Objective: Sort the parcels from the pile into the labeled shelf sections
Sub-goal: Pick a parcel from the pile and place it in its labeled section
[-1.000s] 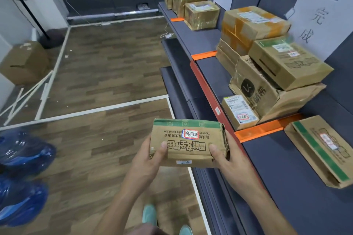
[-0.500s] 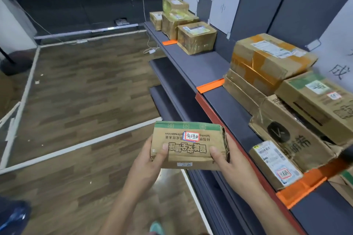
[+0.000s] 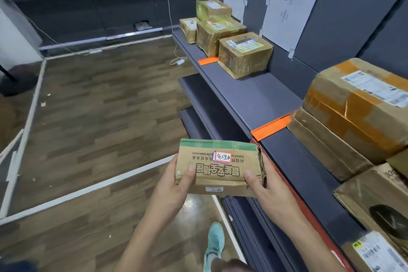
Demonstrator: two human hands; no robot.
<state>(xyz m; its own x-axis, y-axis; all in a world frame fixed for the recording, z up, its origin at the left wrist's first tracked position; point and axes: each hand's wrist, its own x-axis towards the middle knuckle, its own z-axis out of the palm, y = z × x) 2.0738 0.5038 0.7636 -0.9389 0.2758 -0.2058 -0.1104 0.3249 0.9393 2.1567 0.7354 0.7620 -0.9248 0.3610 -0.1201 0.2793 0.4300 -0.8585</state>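
Parcel (image 3: 218,168), stickered, held beside the shelf (image 3: 254,99); left hand (image 3: 174,185) and right hand (image 3: 267,192) grip curled round its ends. Carrying step judged in hand; matching labeled section is to be reached next.

- We see bare shelf (image 3: 254,99) open beyond the near orange divider (image 3: 271,127).
- A taped box (image 3: 245,57) blocks its far end; stacked parcels (image 3: 344,121) crowd the near section.
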